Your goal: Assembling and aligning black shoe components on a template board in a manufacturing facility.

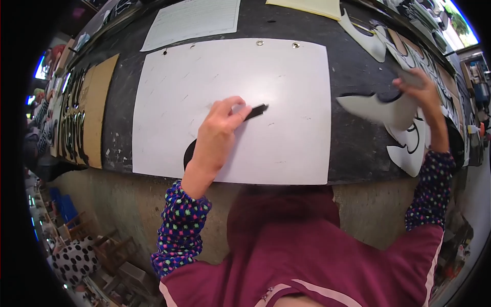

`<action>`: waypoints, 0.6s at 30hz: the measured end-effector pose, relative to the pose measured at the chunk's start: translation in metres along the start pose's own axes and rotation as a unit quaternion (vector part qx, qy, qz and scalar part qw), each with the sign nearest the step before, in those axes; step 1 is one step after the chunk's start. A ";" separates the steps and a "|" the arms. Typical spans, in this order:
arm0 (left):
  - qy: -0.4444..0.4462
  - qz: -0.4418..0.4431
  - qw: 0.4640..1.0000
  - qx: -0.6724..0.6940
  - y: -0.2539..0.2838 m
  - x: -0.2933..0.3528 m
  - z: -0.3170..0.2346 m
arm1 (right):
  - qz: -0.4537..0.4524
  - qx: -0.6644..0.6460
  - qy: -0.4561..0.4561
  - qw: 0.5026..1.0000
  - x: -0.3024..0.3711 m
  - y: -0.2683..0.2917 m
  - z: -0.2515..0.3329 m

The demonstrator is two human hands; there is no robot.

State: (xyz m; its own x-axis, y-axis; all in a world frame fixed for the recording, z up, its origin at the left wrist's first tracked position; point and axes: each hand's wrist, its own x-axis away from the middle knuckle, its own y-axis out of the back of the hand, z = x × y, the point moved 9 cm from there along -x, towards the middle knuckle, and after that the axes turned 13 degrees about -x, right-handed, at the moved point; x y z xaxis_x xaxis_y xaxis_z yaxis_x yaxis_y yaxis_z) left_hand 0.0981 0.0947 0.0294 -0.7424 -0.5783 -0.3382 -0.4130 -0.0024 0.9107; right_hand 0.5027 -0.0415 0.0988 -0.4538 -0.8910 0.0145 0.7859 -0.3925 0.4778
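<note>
In front of me lies a white board [296, 148] with metal eyelets along its far edge and small dark marks. Over its middle, my left hand [220, 128] is closed on a flat black piece [257, 111], whose end sticks out past the fingertips. A dark rounded shape [189, 152] shows behind the left wrist; whether it belongs to the same piece I cannot tell. At the right, my right hand [417, 87] grips a pale curved cut-out piece [373, 108], smeared by motion. More white curved pieces [406, 156] lie below it, partly overlapping.
Cardboard [97, 117] with several glossy black strips lies at the left. A written sheet [192, 23] and a yellowish sheet [307, 7] sit at the far side. More white cut-outs [363, 36] line the far right. The dark table's [353, 163] near edge runs before my body.
</note>
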 end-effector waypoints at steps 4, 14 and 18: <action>0.019 -0.019 1.000 0.002 0.009 -0.002 0.013 | 0.058 -0.007 0.275 0.960 0.013 -0.046 0.112; -0.060 -0.035 0.997 -0.042 0.013 0.000 -0.013 | 0.233 0.043 0.194 0.952 0.008 -0.202 0.053; -0.067 -0.004 0.996 -0.053 0.011 -0.002 -0.014 | 0.220 0.032 0.223 0.949 0.005 -0.214 0.069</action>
State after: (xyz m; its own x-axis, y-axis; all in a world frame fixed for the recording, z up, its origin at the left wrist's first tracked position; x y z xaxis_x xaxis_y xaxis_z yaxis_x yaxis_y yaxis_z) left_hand 0.1025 0.0848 0.0435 -0.8061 -0.4640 -0.3674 -0.3661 -0.0968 0.9255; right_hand 0.3031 0.0537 0.0574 0.1460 -0.9792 -0.1410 0.8245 0.0417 0.5643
